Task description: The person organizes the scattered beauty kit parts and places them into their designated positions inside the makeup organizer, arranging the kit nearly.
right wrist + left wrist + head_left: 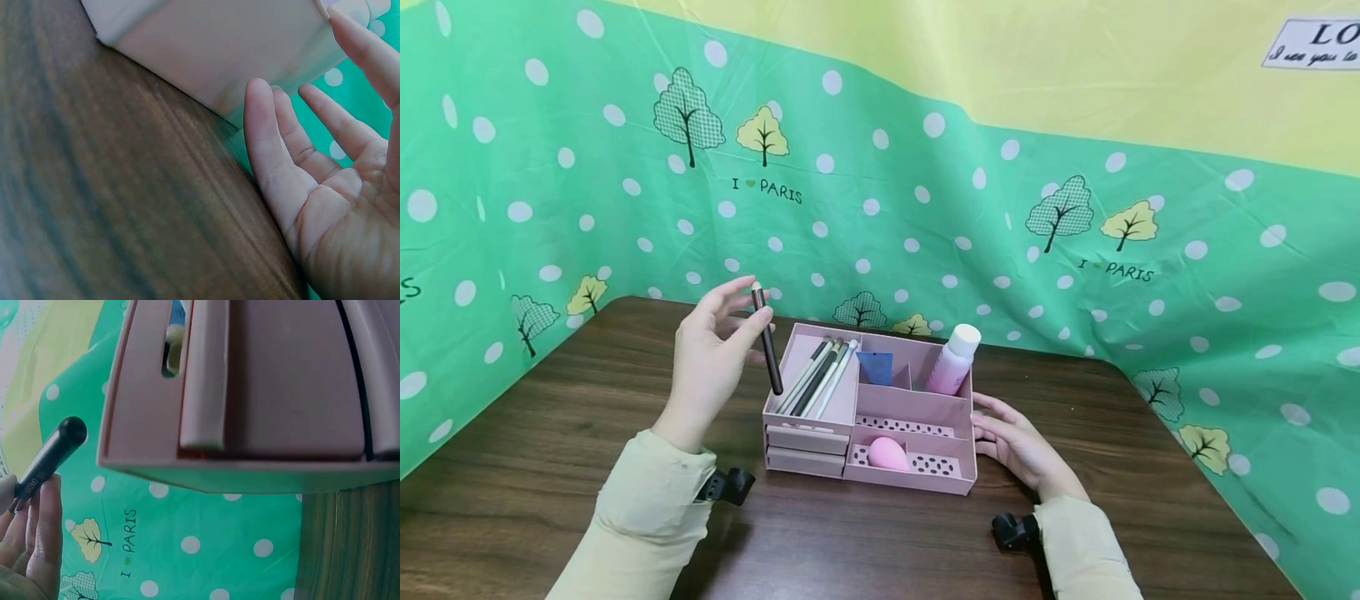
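Observation:
In the head view my left hand (709,354) pinches a dark makeup pencil (767,337) between thumb and fingers, above the left side of a pink desktop organizer (910,482). The pencil slants, its pale end up. Its rounded dark end and small lettering show in the left wrist view, where the pencil (47,456) is apart from the organizer (144,425). My right hand (1021,442) is at the organizer's right side with fingers extended. The right wrist view shows that hand (331,194) with a fingertip at the organizer's upper edge.
Several slim brushes or pencils (820,379) lean in the organizer's left compartment. Its other compartments hold a blue packet (876,367), a pink bottle with a white cap (953,360) and a pink makeup sponge (888,454). Two drawers (806,462) sit front left. A green dotted cloth (865,183) hangs behind the wooden table (850,550).

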A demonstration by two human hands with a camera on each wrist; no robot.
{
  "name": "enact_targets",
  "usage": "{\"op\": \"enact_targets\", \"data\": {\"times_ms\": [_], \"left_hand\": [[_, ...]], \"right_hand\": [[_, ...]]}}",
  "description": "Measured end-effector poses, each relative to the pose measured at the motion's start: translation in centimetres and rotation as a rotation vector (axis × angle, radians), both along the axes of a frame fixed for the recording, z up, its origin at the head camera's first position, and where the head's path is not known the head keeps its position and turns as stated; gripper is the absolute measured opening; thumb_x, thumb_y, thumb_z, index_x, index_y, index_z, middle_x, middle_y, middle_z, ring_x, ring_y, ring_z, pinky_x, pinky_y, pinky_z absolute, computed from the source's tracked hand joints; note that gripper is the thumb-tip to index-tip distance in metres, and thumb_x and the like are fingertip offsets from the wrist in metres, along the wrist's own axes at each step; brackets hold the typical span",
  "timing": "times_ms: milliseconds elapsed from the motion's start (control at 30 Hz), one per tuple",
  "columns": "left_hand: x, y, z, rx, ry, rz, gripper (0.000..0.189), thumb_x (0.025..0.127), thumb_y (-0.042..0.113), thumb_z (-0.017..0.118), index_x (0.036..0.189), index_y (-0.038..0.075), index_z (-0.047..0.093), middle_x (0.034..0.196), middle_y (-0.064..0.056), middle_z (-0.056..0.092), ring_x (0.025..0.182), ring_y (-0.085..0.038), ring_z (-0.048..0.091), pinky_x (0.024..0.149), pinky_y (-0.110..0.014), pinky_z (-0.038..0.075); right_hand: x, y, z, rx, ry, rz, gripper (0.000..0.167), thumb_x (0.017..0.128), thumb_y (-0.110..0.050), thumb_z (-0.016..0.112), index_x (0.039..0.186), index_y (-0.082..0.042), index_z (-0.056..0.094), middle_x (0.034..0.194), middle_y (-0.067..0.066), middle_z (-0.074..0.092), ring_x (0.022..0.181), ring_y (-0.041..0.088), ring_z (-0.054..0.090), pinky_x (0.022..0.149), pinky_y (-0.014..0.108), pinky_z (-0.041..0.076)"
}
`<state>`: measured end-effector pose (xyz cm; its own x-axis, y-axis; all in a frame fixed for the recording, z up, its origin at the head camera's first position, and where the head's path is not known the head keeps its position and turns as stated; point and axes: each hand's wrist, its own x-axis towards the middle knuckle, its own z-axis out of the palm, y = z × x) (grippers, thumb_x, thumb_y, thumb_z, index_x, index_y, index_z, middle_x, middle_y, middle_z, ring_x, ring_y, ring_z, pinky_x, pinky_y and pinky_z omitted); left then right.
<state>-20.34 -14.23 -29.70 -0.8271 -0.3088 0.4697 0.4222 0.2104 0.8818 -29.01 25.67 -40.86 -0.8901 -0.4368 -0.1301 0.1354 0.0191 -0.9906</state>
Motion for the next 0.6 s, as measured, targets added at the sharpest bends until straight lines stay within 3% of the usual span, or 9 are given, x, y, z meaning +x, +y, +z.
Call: {"op": "enact_targets", "data": {"times_ms": [267, 600], "left_hand": [[-0.2, 1.1, -0.5, -0.077, -0.018, -0.035, 0.040, 0.094, 0.010, 0.067, 0.134, 0.012, 0.060, 0.119, -0.017, 0.069, 0.073, -0.002, 0.063, 0.060, -0.028, 0.059], [-0.9, 1.9, -1.6, -0.228, -0.035, -0.026, 0.040, 0.095, 0.015, 0.067, 0.135, 0.013, 0.062, 0.117, -0.015, 0.070, 0.083, -0.023, 0.066, 0.064, -0.021, 0.056]], "right_hand": [[0.0, 0.0, -0.1, -0.013, 0.001, 0.007, 0.058, 0.102, -0.014, 0.052, 0.151, 0.000, 0.025, 0.110, -0.002, 0.066, 0.093, 0.010, 0.067, 0.085, 0.027, 0.056], [-0.1, 0.0, -0.1, 0.000, 0.004, -0.002, 0.064, 0.102, -0.015, 0.053, 0.153, 0.002, 0.019, 0.110, -0.001, 0.065, 0.092, 0.010, 0.067, 0.084, 0.027, 0.056]]}}
